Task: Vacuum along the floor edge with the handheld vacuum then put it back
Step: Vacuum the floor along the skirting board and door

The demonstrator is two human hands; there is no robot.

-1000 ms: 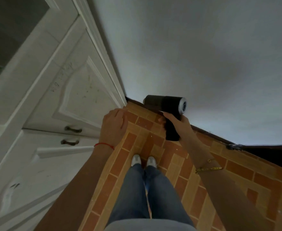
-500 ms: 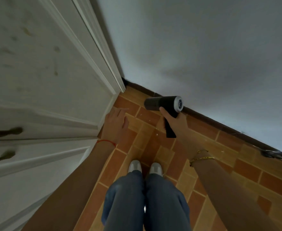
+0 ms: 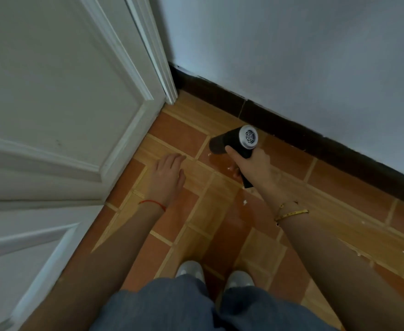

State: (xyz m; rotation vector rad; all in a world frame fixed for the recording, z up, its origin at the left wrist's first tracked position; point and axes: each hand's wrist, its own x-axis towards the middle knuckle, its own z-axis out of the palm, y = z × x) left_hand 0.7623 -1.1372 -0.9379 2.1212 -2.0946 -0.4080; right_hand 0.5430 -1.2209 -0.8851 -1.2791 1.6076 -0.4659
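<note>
The handheld vacuum [image 3: 234, 142] is black with a round silver grille at its rear end. My right hand [image 3: 253, 167] grips its handle and holds it low over the tiled floor [image 3: 179, 134], its nozzle pointing left toward the corner. The vacuum sits just in front of the dark skirting board [image 3: 220, 96] at the foot of the wall. My left hand [image 3: 168, 179] hangs open above the floor to the left, fingers apart, holding nothing. Small white crumbs lie on the tiles near the vacuum.
A white panelled cabinet door [image 3: 53, 103] fills the left side and meets the pale wall [image 3: 291, 56] at the corner. My two feet in light shoes [image 3: 190, 269] stand on the orange and tan tiles at the bottom.
The view has dropped much closer to the floor. My right hand has lowered the vacuum toward the tiles by the skirting board, and my left hand has come off the cabinet edge.
</note>
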